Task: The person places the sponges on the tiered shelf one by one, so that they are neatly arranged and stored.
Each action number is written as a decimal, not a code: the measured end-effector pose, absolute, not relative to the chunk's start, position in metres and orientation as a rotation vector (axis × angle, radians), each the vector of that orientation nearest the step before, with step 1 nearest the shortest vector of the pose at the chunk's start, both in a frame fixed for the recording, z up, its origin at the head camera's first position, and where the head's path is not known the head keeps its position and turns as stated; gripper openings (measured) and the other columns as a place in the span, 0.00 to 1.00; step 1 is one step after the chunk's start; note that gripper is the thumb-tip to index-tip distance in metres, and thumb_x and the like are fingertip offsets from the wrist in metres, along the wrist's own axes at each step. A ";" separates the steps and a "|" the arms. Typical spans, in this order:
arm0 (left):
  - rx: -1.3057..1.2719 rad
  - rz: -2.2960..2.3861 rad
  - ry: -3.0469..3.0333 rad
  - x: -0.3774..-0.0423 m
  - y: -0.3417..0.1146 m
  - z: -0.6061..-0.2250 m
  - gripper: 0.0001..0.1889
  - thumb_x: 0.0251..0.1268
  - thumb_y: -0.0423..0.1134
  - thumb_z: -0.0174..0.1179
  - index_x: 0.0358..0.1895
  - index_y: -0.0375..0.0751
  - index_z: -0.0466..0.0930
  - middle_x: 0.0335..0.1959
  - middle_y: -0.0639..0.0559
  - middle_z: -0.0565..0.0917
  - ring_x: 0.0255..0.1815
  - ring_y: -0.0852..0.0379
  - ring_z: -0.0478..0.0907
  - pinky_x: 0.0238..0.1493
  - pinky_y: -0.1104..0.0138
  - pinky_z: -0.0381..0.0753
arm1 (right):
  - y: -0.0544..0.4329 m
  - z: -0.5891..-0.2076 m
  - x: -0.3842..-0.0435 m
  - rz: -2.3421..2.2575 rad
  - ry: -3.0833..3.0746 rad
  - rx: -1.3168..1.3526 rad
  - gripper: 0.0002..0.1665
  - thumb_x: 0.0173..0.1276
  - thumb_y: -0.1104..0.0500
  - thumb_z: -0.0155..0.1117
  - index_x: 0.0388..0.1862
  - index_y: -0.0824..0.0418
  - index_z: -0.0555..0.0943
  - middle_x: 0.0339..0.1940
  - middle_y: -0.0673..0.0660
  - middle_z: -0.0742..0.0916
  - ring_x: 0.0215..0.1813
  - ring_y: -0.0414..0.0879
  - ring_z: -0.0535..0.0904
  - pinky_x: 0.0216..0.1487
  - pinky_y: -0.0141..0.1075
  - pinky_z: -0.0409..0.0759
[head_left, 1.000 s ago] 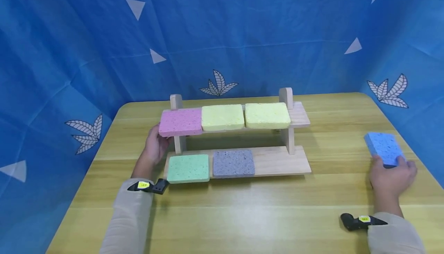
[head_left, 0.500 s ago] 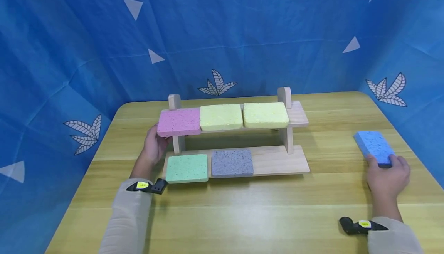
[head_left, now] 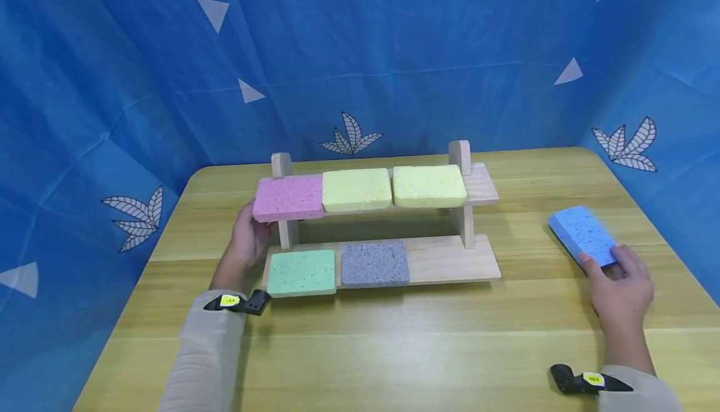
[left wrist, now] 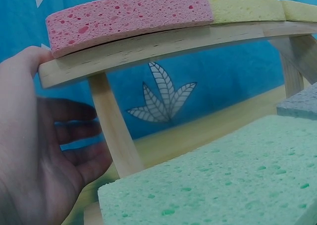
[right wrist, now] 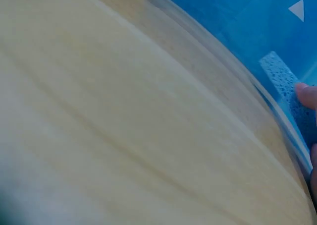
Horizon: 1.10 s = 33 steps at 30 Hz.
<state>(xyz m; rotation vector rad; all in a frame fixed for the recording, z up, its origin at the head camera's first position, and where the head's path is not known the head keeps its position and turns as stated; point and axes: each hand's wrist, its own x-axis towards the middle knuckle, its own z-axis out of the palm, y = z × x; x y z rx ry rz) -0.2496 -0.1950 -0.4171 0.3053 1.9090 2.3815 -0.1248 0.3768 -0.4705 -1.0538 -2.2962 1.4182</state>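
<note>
A two-tier wooden rack [head_left: 452, 261] stands on the table. My left hand [head_left: 247, 238] holds its left end; in the left wrist view the thumb [left wrist: 37, 57] lies against the upper board's end and the fingers curl behind the post. Over on the right, my right hand [head_left: 623, 292] pinches a blue sponge [head_left: 582, 234] by its near end, above the table. A pink sponge [head_left: 289, 197] and two yellow sponges, one in the middle [head_left: 357, 189] and one to the right [head_left: 429, 185], lie on the upper board. The lower board carries a green sponge [head_left: 301, 272] and a grey-purple sponge [head_left: 375, 264].
The wooden table [head_left: 394, 349] extends around the rack. A blue patterned curtain [head_left: 360, 43] hangs behind the table and along both sides. Bare wood shows at the right end of each board.
My right hand has moved left with the blue sponge, turning it slightly. My left hand stays at the rack's left end. The whole head view has shifted a little.
</note>
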 end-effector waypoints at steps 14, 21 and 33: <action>0.324 2.348 1.947 -0.247 -0.198 -0.416 0.21 0.74 0.46 0.31 0.48 0.54 0.79 0.48 0.56 0.77 0.47 0.59 0.71 0.50 0.64 0.68 | 0.367 -0.469 -0.119 1.878 -2.032 -0.824 0.43 0.58 0.58 0.69 0.70 0.60 0.61 0.75 0.45 0.61 0.73 0.37 0.55 0.55 0.15 0.62; 0.312 2.358 1.944 -0.247 -0.199 -0.417 0.21 0.74 0.48 0.32 0.48 0.53 0.79 0.49 0.56 0.77 0.48 0.59 0.72 0.51 0.64 0.69 | 0.366 -0.475 -0.113 2.202 -1.739 -0.570 0.36 0.58 0.67 0.68 0.66 0.57 0.69 0.71 0.46 0.67 0.71 0.33 0.60 0.48 0.15 0.68; 0.322 2.363 1.909 -0.249 -0.195 -0.417 0.21 0.73 0.47 0.32 0.50 0.52 0.78 0.50 0.56 0.76 0.49 0.59 0.72 0.52 0.64 0.69 | 0.333 -0.457 -0.107 2.328 -1.621 0.135 0.30 0.55 0.87 0.53 0.59 0.79 0.70 0.61 0.56 0.78 0.63 0.38 0.73 0.59 0.26 0.66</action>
